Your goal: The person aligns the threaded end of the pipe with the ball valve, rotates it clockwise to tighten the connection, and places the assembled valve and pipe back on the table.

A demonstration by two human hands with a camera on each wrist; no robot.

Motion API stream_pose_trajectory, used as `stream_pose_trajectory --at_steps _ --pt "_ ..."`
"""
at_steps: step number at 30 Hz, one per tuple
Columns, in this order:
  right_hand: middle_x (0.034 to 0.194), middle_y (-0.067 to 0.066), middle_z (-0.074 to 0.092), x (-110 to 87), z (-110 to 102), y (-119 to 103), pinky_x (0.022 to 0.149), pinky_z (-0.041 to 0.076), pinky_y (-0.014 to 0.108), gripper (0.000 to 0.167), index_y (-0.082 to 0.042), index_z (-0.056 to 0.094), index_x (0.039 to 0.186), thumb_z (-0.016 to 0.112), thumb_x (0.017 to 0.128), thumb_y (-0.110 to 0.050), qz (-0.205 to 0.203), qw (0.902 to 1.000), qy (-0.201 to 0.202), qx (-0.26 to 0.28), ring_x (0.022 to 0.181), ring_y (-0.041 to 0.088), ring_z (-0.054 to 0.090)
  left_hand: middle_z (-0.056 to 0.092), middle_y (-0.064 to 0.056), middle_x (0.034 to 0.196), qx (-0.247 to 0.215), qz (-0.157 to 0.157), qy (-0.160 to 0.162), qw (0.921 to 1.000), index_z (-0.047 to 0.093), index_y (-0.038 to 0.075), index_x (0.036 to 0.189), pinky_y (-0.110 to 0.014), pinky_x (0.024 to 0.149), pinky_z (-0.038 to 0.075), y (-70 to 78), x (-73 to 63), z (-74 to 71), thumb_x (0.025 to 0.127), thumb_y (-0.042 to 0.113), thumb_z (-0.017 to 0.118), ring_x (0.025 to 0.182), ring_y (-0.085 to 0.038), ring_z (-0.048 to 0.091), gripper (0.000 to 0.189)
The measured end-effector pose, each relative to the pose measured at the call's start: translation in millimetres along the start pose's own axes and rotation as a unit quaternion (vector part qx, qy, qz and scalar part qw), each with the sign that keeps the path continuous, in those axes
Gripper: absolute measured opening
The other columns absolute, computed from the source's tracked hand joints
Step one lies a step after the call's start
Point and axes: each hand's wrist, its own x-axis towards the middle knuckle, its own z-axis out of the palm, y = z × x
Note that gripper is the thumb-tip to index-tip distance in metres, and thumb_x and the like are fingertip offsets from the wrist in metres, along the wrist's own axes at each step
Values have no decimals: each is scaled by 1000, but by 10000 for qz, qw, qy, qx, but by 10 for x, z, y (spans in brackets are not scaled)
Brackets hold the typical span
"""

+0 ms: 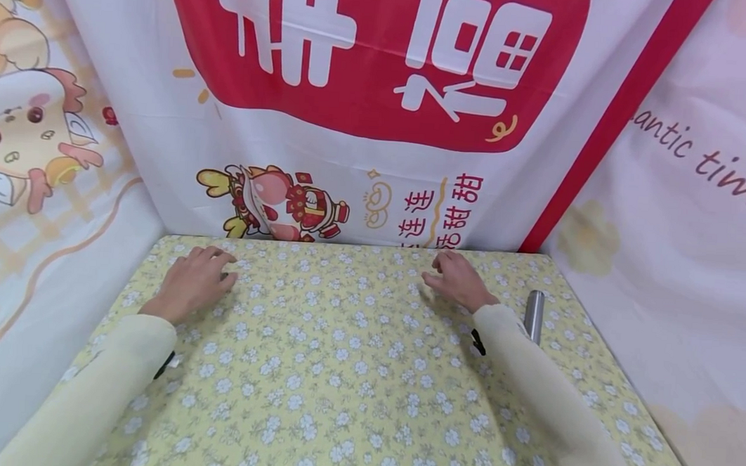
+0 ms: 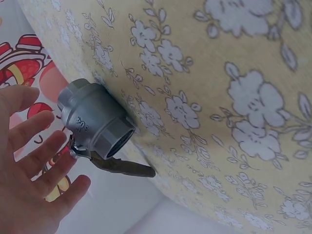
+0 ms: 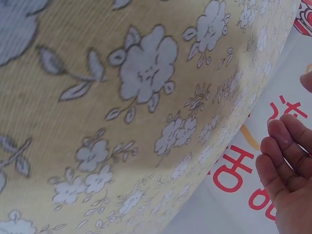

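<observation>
Small booth-like work corner, cloth-walled on three visible sides. Back cloth (image 1: 364, 159): large white Chinese characters (image 1: 421, 31) on red panel (image 1: 373, 113), festive cartoon figure (image 1: 276, 200) below. Left cloth (image 1: 116, 177): cartoon animal (image 1: 24, 127), checked pattern. Right cloth (image 1: 681, 277): pale, blossoms (image 1: 588, 234), lettering (image 1: 706, 162) ending "time". Yellow floral table covering (image 1: 340, 372) spans space between. Room beyond hidden; home, workshop or shop cannot be told.

2 long cream sleeves (image 1: 91, 387), 2 small black pieces (image 1: 478, 342) beneath, 2 bare hands (image 1: 193, 281)
</observation>
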Motion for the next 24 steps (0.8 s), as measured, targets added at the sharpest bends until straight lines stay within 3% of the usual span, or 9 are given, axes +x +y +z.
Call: stream_pose_trajectory --at_steps 6,12,24 --pt "119 16 70 -57 -18 77 98 59 52 38 -2 69 117 69 105 -38 68 9998 -80 145 109 33 68 58 -29 150 -49 32 237 9997 67 1 142 -76 109 45 -45 -63 -25 110 31 58 139 -54 49 46" --pt "116 14 70 -121 -41 138 96 59 50 30 -2 68 116 67 104 -31 86 9999 -104 24 106 31 68 58 -30 149 -185 52 236 9995 69 0 138 -75 108 47 -104 -109 -40 109 30 56 137 -53 52 44" --pt "107 15 71 -241 -101 319 89 60 48 22 -1 70 110 69 100 -21 -40 9999 -16 -129 97 29 67 55 -31 148 -385 -30 228 9990 63 1 145 -75 101 53 -193 -184 -46 109 25 61 132 -53 58 44"
